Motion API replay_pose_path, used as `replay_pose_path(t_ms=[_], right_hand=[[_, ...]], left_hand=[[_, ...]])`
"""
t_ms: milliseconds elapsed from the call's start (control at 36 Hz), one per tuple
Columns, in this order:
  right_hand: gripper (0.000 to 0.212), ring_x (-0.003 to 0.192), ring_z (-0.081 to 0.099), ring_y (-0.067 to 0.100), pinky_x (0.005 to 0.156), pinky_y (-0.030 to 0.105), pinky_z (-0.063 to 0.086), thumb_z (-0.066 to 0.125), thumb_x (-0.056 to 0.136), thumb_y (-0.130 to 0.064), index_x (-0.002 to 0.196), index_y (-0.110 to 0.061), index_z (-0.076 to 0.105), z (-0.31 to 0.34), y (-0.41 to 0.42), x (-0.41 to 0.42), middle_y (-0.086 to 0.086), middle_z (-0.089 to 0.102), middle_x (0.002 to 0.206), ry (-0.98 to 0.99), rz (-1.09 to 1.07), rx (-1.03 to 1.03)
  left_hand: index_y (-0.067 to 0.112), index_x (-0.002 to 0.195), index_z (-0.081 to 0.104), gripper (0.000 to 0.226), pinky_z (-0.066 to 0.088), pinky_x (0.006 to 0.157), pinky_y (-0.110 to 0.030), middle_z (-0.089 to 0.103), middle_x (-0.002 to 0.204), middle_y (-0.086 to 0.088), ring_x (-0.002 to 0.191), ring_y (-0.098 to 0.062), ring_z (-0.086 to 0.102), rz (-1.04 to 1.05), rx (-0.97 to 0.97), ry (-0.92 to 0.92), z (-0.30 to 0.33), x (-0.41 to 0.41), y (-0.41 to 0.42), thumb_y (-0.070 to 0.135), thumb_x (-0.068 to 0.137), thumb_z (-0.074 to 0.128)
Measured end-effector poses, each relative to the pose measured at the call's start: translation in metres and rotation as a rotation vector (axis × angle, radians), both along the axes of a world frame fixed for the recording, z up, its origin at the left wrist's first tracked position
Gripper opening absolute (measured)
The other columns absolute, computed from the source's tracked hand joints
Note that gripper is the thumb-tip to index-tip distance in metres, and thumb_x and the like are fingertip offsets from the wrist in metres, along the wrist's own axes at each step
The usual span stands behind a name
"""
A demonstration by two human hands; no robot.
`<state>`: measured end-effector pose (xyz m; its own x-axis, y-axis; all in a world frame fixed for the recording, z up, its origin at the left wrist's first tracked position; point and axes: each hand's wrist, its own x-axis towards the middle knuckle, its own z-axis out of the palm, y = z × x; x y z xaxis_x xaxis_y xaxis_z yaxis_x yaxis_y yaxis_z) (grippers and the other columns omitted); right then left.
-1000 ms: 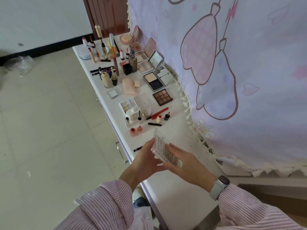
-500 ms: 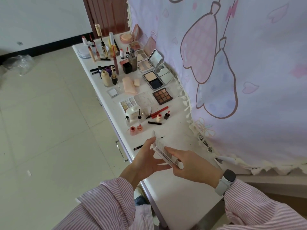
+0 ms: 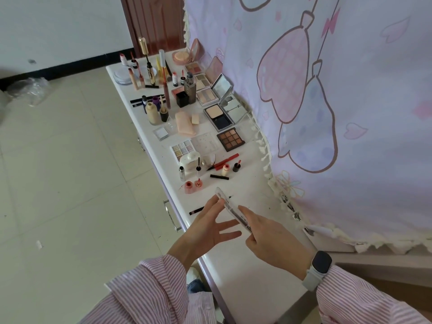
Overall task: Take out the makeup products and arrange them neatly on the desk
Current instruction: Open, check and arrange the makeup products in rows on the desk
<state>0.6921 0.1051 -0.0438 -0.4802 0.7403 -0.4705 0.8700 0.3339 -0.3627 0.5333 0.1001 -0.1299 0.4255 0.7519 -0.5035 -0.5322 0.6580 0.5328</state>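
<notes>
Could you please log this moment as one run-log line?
right hand: grips clear palette case, tilted above desk | left hand: open, fingertips touching case | makeup rows: beyond, untouched

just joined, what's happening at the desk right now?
A person is holding a thin clear case edge-up over the near part of the white desk. The right hand grips its near end; the left hand touches it with fingers spread. Many makeup products, including a brown eyeshadow palette, already sit in rows farther along.
</notes>
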Motion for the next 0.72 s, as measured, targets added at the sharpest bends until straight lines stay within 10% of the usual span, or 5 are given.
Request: replay_pose_path(t_ms=[611,722], right_hand=[[0.058,0.121,0.046,0.015,0.090,0.023,0.042,0.042,0.093,-0.014,0.144,-0.018,0.015,-0.007,-0.004,-0.007,-0.002,0.034,0.145,0.028,-0.011,0.076],[0.060,0.121,0.046,0.013,0.091,0.023,0.041,0.042,0.092,-0.013,0.144,-0.020,0.015,-0.010,-0.005,-0.005,-0.006,0.034,0.146,0.048,-0.041,0.092]], left_hand=[[0.053,0.122,0.038,0.050,0.052,0.084,-0.038,0.047,0.133,-0.004,0.118,-0.026,0.055,0.001,0.104,0.070,0.015,-0.004,0.001,0.031,0.082,0.060],[0.052,0.137,0.020,0.086,0.053,0.085,-0.040,0.040,0.140,-0.001,0.117,-0.025,0.056,0.019,0.089,0.053,0.012,-0.002,0.001,0.032,0.070,0.069]])
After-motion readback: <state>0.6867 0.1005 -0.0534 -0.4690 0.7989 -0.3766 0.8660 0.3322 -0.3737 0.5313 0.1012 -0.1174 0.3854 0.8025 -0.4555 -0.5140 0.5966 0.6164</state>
